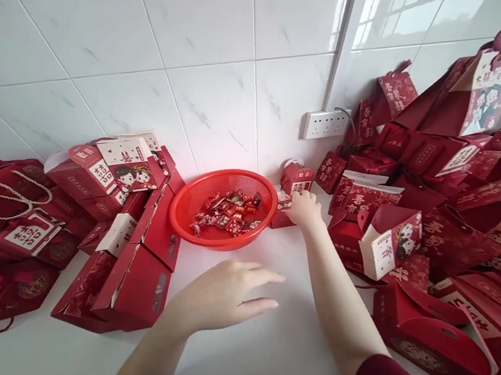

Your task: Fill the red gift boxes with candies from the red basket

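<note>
My left hand (234, 291) hovers over the white tabletop in front of a red plastic basket (187, 233), its fingers stretched out and holding nothing. Wrapped candies (235, 211) lie in the basket. To the basket's right, my right hand (305, 208) has its fingers curled at a small red gift box (295, 174) with white characters on its front. The fingertips are partly hidden against it. Another small red and white box (281, 213) sits just left of that hand, beside the basket's rim.
Red boxes (134, 283) are lined up left of the basket, with a couple-print box (130, 166) on top. Bags with rope handles (12, 200) stand farther left. A big pile of red gift boxes (447, 211) fills the right side. A power strip (326, 123) is on the tiled wall.
</note>
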Available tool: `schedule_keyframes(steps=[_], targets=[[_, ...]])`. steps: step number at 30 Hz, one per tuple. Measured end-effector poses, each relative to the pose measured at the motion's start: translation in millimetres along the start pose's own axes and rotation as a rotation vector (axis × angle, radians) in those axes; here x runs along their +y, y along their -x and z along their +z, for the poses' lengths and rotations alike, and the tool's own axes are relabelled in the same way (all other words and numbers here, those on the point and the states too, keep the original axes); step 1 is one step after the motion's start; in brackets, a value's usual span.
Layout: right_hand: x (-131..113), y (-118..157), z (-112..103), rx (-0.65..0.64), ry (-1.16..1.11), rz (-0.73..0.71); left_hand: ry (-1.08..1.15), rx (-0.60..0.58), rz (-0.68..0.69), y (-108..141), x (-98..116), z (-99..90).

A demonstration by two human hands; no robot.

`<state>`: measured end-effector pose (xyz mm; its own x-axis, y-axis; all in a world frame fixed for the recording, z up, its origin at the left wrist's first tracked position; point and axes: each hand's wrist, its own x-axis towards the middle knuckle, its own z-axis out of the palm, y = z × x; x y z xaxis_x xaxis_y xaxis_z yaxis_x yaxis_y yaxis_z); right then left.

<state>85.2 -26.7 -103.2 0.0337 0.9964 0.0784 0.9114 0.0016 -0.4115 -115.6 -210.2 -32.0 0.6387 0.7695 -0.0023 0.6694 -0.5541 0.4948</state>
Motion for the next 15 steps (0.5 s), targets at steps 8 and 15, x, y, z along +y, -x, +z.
schedule_keyframes(steps=[8, 15], targets=[[9, -34, 60, -0.178, 0.076, -0.004, -0.026, 0.041, -0.127, -2, -22, -14.8], [18, -39, 49, -0.216, 0.119, 0.086, -0.027, 0.04, -0.169, 1, -36, -17.8]])
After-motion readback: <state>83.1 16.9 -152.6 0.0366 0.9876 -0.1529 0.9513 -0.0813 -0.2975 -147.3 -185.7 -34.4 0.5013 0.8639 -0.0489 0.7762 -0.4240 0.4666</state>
